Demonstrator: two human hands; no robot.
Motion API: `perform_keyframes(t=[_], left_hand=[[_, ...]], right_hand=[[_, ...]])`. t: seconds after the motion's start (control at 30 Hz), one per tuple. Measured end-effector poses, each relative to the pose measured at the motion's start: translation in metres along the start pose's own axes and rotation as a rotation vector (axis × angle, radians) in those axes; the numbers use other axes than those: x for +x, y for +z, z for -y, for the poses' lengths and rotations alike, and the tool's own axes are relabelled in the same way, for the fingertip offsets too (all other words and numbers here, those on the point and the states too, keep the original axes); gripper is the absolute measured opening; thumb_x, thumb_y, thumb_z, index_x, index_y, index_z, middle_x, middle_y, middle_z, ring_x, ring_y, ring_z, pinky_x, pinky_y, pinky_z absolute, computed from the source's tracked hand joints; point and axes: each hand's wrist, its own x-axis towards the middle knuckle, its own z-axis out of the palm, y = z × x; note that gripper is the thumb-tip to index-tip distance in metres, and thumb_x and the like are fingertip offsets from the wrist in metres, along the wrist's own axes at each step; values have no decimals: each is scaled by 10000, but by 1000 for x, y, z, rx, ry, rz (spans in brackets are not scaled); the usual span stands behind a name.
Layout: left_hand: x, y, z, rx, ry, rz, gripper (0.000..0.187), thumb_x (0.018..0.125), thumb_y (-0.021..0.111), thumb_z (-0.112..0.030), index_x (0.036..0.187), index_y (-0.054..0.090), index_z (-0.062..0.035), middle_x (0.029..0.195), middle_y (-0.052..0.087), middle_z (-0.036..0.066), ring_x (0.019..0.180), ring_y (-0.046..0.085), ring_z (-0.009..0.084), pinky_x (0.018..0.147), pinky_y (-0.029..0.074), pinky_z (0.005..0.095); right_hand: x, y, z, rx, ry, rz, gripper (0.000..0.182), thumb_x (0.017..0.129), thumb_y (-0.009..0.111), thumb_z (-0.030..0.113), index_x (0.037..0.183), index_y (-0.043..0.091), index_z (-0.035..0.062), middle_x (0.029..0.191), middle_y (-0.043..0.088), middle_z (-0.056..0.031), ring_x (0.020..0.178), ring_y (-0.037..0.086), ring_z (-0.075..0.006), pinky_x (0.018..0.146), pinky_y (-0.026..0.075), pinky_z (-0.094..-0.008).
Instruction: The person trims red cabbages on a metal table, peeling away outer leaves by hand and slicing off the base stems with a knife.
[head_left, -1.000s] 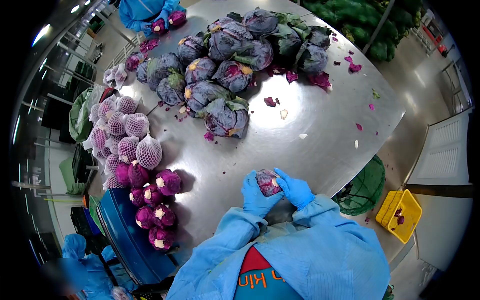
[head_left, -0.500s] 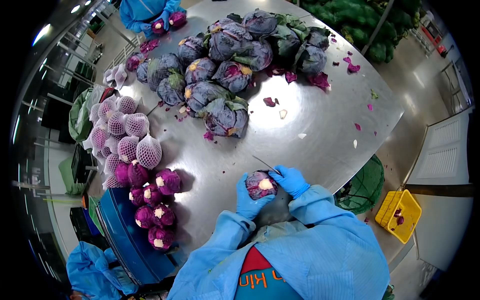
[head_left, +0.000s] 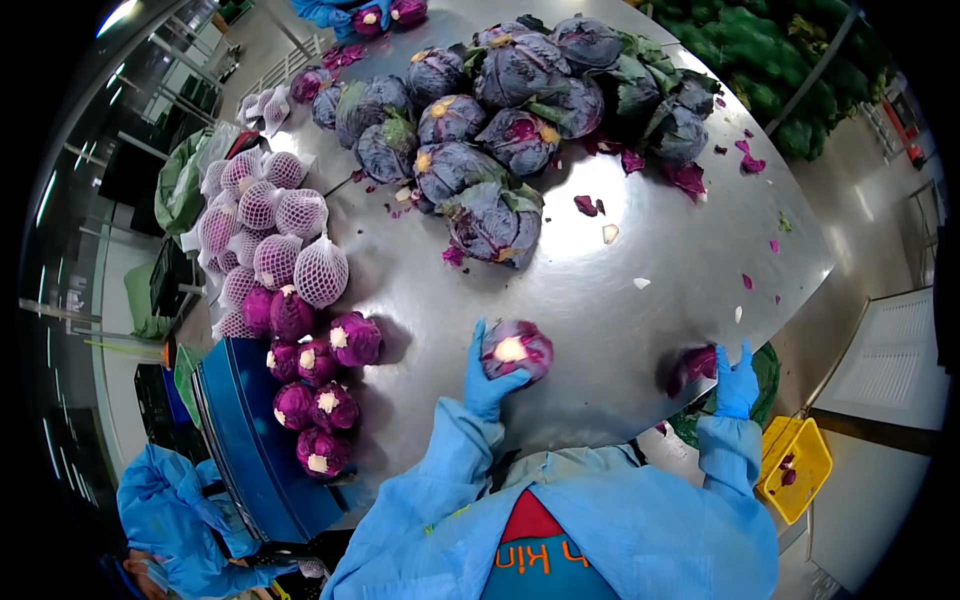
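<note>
My left hand cups a trimmed red cabbage from its left side, thumb beneath it and fingers up along it. The pale cut stem end faces up. Far to the right, my right hand is at the table edge with its fingers stretched and apart. A loose purple cabbage leaf, slightly blurred, is right beside those fingers. The knife does not show now. Beyond the left hand lies a heap of untrimmed red cabbages with dark outer leaves.
Peeled cabbages sit at left, near cabbages in white foam nets and a blue bin. A green mesh container and a yellow basket stand off the right edge. Co-workers' blue sleeves show at far left and lower left.
My right hand has gone from the cabbage to the right table edge, where a loose leaf now shows. The knife has left view. My left hand still holds the cabbage, now turned slightly.
</note>
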Motion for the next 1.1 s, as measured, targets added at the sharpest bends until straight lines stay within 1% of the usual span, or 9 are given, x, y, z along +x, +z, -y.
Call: perform_keyframes(t=[0.03,0.1,0.17,0.33,0.4,0.47,0.63,0.83,1.1], left_hand=[[6,10,-2,83,0,-18,1149,579,899,-135,1489,202,-57,1357,442,145,1210,482,255,1046,400,377],[17,37,-5,243,23,-93,1103,596,897,-186,1472,240,-52,1317,440,133,1182,484,259,1042,396,366],[21,48,3,589,140,-161,1036,618,888,-220,1438,282,-39,1288,422,136,1161,477,257,1038,390,365],[21,22,1,785,5,-45,1007,654,861,-307,1386,263,40,1284,382,175,1213,421,292,1045,359,375],[12,24,-13,1027,262,22,1042,622,871,-332,1389,267,32,1310,366,196,1236,399,320,1052,346,391],[11,23,-9,1164,409,117,1108,555,889,-375,1392,276,12,1341,356,239,1266,367,376,1069,322,434],[19,26,1,1110,252,188,1109,514,899,-389,1368,311,5,1323,373,250,1234,388,407,1053,342,460],[22,47,-9,1217,179,95,993,508,894,-355,1284,397,14,1248,431,235,1146,454,381,974,402,446],[37,57,-5,1073,218,229,741,538,855,-336,1126,530,-25,964,565,164,917,561,323,793,454,420]], right_hand=[[-5,-8,6,10,58,-39,457,893,598,410,1238,553,113,770,640,-157,721,641,-286,622,497,-383],[-9,19,7,412,-289,-238,359,926,585,261,1259,551,130,694,590,-91,624,598,-190,563,468,-328],[-34,20,46,884,32,423,318,952,538,139,1269,565,152,686,481,43,562,485,-52,489,416,-220],[-91,86,128,1144,69,894,358,954,561,262,1294,554,152,676,554,-1,551,535,-93,491,457,-246],[-99,93,148,1112,19,1030,398,965,534,332,1315,534,141,685,587,-36,542,551,-123,501,475,-280],[-101,88,160,950,-218,937,457,975,472,410,1335,508,129,717,625,-91,541,581,-177,508,486,-328],[-95,104,151,323,-775,484,588,970,376,522,1416,393,139,719,649,-186,573,624,-338,511,486,-434],[-85,96,151,261,-895,422,604,963,376,535,1442,350,167,645,623,-165,522,595,-353,469,465,-447],[-68,121,159,587,-881,593,540,976,348,516,1393,431,184,1098,644,-174,850,651,-362,737,520,-424]])
